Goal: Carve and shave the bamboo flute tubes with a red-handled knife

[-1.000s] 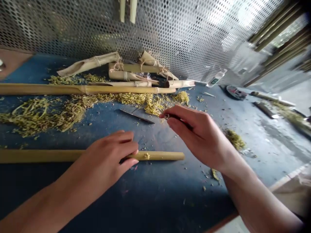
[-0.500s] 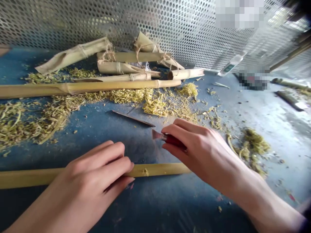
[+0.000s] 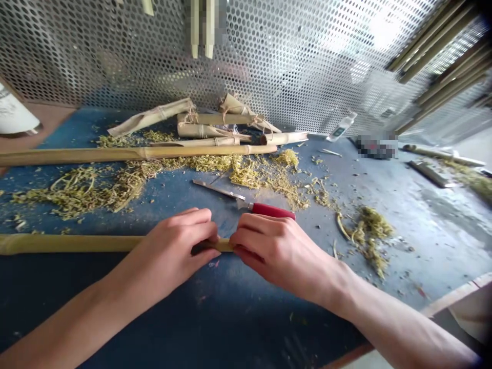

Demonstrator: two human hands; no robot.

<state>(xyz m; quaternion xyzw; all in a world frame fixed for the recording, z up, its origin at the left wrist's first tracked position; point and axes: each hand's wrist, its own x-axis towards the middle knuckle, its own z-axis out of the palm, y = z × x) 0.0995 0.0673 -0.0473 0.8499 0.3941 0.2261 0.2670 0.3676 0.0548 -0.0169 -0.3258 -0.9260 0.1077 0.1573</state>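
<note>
A pale green bamboo pole lies across the blue table close to me. My left hand is closed round it near the middle of the view. Just to the right, my right hand grips the same pole, its fingertips almost meeting those of the left. Behind the right hand rests a red-handled tool with a flat metal blade. A thin metal blade lies up and to the left, its right end by the tool's tip.
Beyond them a longer bamboo pole lies crosswise, with bound bamboo pieces behind it. Yellow-green shavings are strewn around. A clear bottle stands tilted by the perforated metal wall. A white object is at far left.
My right hand has let go of the red-handled tool and moved left onto the near pole. The view has shifted, showing more wall and hanging bamboo strips.
</note>
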